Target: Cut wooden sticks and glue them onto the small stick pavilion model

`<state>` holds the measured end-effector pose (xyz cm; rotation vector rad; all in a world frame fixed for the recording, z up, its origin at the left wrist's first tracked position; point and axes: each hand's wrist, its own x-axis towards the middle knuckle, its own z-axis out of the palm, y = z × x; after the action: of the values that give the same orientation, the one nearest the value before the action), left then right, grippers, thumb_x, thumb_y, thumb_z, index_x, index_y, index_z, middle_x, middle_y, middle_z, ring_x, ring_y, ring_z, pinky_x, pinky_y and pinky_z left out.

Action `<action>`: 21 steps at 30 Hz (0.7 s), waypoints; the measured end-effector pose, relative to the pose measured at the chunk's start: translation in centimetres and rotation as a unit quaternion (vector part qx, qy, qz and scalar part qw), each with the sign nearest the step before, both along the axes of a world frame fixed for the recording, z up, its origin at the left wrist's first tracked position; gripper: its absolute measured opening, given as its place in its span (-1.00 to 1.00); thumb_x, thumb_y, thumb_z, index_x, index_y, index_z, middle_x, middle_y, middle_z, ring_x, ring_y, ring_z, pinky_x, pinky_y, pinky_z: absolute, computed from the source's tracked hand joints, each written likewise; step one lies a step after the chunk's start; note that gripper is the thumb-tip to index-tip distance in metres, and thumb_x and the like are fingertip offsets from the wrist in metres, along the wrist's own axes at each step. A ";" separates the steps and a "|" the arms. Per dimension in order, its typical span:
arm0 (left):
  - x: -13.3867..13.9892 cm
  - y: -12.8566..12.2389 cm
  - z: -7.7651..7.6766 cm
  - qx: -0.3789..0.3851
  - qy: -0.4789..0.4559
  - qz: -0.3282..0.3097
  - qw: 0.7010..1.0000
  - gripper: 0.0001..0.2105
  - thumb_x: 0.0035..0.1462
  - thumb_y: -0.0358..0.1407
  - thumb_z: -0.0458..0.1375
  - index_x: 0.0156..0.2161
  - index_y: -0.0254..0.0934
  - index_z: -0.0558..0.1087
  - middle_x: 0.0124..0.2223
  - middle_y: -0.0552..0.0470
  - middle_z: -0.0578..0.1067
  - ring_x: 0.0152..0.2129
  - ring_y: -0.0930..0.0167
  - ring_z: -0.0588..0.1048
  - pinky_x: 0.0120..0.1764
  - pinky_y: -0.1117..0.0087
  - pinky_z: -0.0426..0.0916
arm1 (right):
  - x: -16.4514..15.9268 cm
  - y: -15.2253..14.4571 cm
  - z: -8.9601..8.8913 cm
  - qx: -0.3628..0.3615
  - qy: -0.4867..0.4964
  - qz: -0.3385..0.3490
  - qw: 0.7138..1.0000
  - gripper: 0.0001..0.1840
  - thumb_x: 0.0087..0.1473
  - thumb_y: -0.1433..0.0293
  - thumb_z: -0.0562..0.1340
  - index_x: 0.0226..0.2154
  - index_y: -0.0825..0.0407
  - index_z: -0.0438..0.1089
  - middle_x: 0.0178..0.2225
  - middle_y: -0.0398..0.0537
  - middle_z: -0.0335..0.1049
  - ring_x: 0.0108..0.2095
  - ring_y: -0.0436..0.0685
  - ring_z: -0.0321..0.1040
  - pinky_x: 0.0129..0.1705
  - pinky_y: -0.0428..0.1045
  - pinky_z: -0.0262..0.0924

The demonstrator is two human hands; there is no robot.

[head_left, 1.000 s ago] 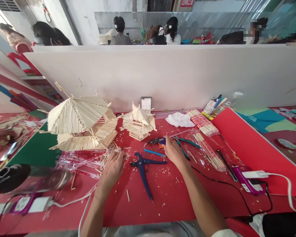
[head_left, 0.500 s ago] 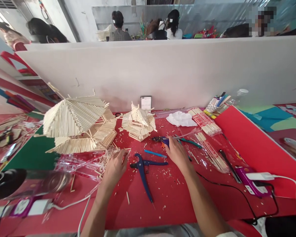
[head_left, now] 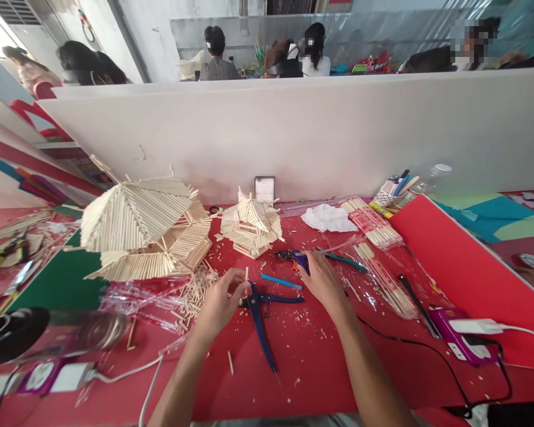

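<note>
My left hand (head_left: pixel 222 300) pinches a short wooden stick (head_left: pixel 247 273) upright between thumb and fingertips, just above the head of a blue-handled cutter (head_left: pixel 263 338) lying on the table. My right hand (head_left: pixel 324 277) is wrapped round a purple-blue glue gun (head_left: pixel 301 261), its nozzle pointing left. Between the hands lies a blue pen-like stick (head_left: pixel 281 281). Behind them stands a small pavilion model (head_left: pixel 251 228) built of wooden sticks. To its left is a larger stick pavilion (head_left: pixel 133 219) with a broad sloping roof. Cut stick pieces (head_left: pixel 196 293) lie heaped beside my left hand.
Bagged stick bundles (head_left: pixel 374 225), a white tissue (head_left: pixel 328 218) and teal-handled pliers (head_left: pixel 347 263) lie at the right. Purple power banks (head_left: pixel 460 338) with cables sit at both sides. A pale partition (head_left: pixel 293 136) rises behind the red table; several people sit beyond it.
My left hand has moved right to above the cutter, and the stick in it now points up. My right hand stays almost in place with the glue gun. The view has shifted slightly.
</note>
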<state>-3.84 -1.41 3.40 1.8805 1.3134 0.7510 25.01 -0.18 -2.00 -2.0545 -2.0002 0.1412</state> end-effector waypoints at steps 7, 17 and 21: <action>0.3 0.7 -0.1 -0.003 0.068 0.002 0.998 -0.89 0.36 -0.22 -0.04 -0.13 -0.17 0.28 -0.28 -0.01 0.58 -0.39 0.29 0.59 -0.31 0.35 0.36 | 0.0 0.0 0.4 0.095 0.075 0.049 0.991 -0.72 0.35 0.34 0.07 0.03 0.05 0.35 -0.05 0.20 0.49 -0.03 0.33 0.44 -0.01 0.16 0.33; 3.7 1.9 1.7 -0.303 -0.268 -0.077 0.911 -0.54 0.14 0.13 0.27 -0.27 -0.28 0.37 -0.41 -0.02 0.58 -0.48 0.41 0.56 -0.34 0.42 0.44 | -4.9 -0.5 0.0 0.026 0.103 0.185 0.977 -0.87 0.35 0.41 0.13 -0.18 -0.02 0.40 -0.22 0.00 0.51 -0.17 0.20 0.47 -0.20 0.02 0.29; 4.5 2.7 1.0 -0.338 -0.307 -0.065 0.887 -0.50 0.09 0.15 0.31 -0.31 -0.28 0.35 -0.46 -0.02 0.59 -0.54 0.45 0.55 -0.42 0.49 0.40 | -4.9 -0.4 -0.7 0.019 0.088 0.172 0.981 -0.89 0.34 0.43 0.15 -0.19 -0.02 0.40 -0.21 -0.02 0.49 -0.18 0.19 0.46 -0.25 0.00 0.24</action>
<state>0.64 1.25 4.43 1.0312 0.8624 0.6282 20.08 -0.54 -2.72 -1.5958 -2.2049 0.3355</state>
